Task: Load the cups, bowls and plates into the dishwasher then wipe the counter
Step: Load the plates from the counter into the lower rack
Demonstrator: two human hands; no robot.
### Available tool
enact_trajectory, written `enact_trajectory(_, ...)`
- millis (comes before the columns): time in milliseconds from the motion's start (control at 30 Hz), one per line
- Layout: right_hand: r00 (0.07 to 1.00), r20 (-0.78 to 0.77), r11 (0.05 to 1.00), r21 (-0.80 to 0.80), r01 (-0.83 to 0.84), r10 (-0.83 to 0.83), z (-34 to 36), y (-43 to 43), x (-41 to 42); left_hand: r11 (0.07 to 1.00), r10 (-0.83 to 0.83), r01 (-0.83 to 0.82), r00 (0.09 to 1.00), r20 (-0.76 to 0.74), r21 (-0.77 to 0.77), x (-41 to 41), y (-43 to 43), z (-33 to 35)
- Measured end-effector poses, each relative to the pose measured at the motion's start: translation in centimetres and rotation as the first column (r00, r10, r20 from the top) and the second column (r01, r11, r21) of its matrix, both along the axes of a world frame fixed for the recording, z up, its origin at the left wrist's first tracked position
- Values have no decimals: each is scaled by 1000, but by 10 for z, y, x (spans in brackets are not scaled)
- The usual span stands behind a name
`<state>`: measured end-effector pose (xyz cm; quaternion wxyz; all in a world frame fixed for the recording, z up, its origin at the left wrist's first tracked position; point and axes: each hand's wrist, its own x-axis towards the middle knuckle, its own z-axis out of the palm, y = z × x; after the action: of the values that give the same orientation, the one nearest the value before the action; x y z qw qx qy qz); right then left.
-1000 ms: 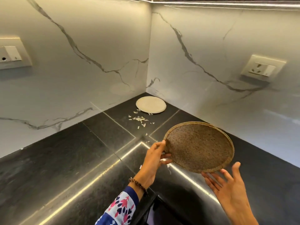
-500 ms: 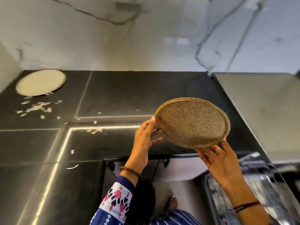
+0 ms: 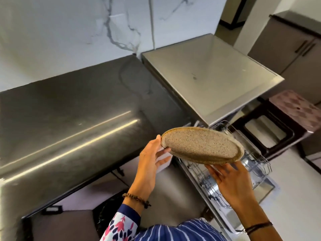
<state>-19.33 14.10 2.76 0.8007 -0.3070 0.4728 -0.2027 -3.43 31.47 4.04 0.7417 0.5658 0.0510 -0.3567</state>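
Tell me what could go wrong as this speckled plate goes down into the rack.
The left hand pinches the speckled plate only at its rim, and the right hand is open underneath, so the grip may slip. The plate hangs tilted above the wire rack; lowered carelessly, its edge might strike the wires and chip.

head camera looks steeply down, close, over counter [image 3: 73, 108] and dishwasher rack [image 3: 217, 181].
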Motion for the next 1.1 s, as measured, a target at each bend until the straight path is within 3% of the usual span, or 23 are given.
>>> enact_trajectory(133, 990, 132, 997, 52, 49, -56, -22, -64, -37, 1000, -13, 13, 997, -78, -6, -30, -66, -19)
enact_trajectory(200, 932, 332, 939, 343, 28, -149, -48, -104, -54, 999, -30, 27, 993, -112, -31, -48, -101, -26)
enact_trajectory(267, 931, 338, 947, 321, 24, -138, -65, -136, -74, 998, -51, 44, 989, -139, -50, -66, -134, -34)
enact_trajectory(300, 923, 339, 909, 415, 28, -184, -63, -155, -82, 997, -63, 56, 987, -148, -50, -75, -153, -40)
enact_trajectory(367, 968, 178, 980, 126, 155, -176, -62, -183, -97, 994, -100, 92, 982, -158, -56, -90, -189, -50)
enact_trajectory(467, 980, 18, 974, 110, 196, -199, -72, -228, -115, 982, -188, 188, 973, -133, -13, -108, -235, -67)
enact_trajectory(633, 952, -28, 945, 120, 305, -304, -98, -289, -132, 944, -308, 321, 941, -142, 79, -122, -301, -96)
enact_trajectory(767, 934, -92, 920, 165, 357, -346, -151, -328, -145, 906, -383, 401, 913, -140, 138, -118, -342, -136)
enact_trajectory(1100, 880, -281, 919, -11, 395, -382, -298, -391, -168, 778, -532, 569, 822, -201, 267, -96, -466, -285)
